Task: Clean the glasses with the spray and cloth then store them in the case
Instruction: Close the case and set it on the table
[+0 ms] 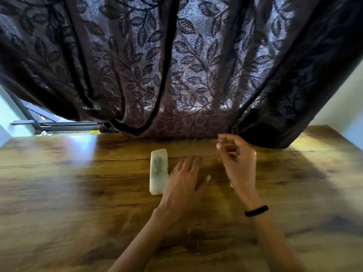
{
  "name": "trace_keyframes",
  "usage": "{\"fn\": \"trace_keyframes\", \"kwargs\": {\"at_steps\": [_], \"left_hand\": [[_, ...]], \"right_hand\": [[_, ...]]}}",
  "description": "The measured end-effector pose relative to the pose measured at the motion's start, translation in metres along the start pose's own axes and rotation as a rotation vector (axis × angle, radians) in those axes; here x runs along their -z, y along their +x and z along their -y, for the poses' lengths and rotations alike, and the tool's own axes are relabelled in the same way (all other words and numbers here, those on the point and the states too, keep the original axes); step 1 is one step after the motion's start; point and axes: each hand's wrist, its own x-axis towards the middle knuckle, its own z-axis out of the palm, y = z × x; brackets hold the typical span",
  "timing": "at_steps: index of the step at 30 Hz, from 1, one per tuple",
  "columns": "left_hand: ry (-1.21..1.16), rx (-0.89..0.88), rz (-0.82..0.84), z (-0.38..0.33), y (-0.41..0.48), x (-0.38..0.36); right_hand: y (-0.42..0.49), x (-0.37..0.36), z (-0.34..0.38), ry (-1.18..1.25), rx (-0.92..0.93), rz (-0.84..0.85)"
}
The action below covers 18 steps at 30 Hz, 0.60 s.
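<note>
A whitish translucent oblong case point(158, 171) lies lengthwise on the wooden table point(78, 193), near the middle. My left hand point(184, 183) lies flat on the table with straight fingers, just right of the case and holding nothing. My right hand point(236, 163) hovers over the table further right, fingers loosely curled, with nothing visible in it. It wears a black band at the wrist. No glasses, spray bottle or cloth are in view. The picture is blurred by motion.
A dark curtain point(176, 65) with a leaf pattern hangs down to the table's far edge, close behind my right hand. At the far left, a window frame point(53, 124) and a small yellow object point(94, 132) show beneath the curtain. A pale wall point(337, 107) stands at right.
</note>
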Motion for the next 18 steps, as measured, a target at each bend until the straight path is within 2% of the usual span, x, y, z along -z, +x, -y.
{"fn": "trace_keyframes", "kwargs": {"at_steps": [4, 7, 9, 14, 18], "left_hand": [[-0.034, -0.124, 0.078, -0.031, 0.026, -0.018], [-0.189, -0.099, 0.156, -0.040, 0.040, -0.033], [-0.270, -0.064, 0.179, -0.040, 0.045, -0.040], [-0.245, -0.059, 0.179, -0.031, 0.045, -0.050], [-0.235, -0.051, 0.156, -0.019, 0.041, -0.046]], "right_hand": [[0.002, 0.035, -0.013, -0.061, 0.023, -0.243], [-0.008, 0.053, -0.033, -0.062, -0.067, -0.359], [-0.019, 0.058, -0.045, -0.033, -0.176, -0.335], [-0.050, 0.043, -0.073, 0.106, -0.506, -0.068], [-0.052, 0.015, -0.074, 0.172, -0.513, -0.005]]}}
